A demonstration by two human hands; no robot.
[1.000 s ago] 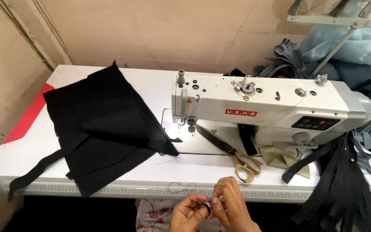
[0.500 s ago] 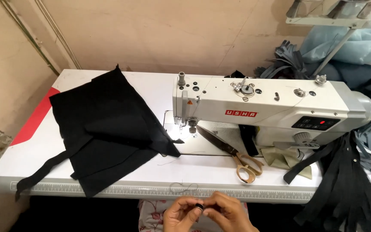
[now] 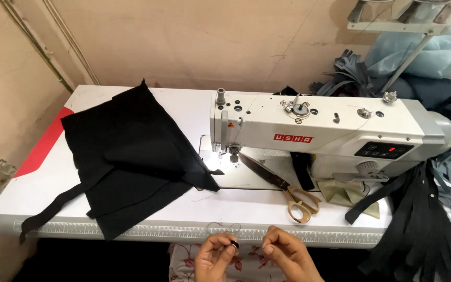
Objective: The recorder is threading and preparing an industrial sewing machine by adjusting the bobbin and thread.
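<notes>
My left hand pinches a small black round bobbin at the bottom edge of the view, just below the front edge of the white sewing table. My right hand is close beside it, fingers curled, and a thin thread seems to run between the two hands. A white sewing machine stands on the table. Left of its needle lies a black piece of fabric with a strap trailing off the front left corner.
Scissors with tan handles lie on the machine bed. A bundle of black straps hangs off the table's right end. Blue and grey cloth is piled behind the machine. A beige cloth scrap sits under the machine head.
The view has shifted a little. Both hands stay low at the table's front edge, and my fingers have shifted on the bobbin.
</notes>
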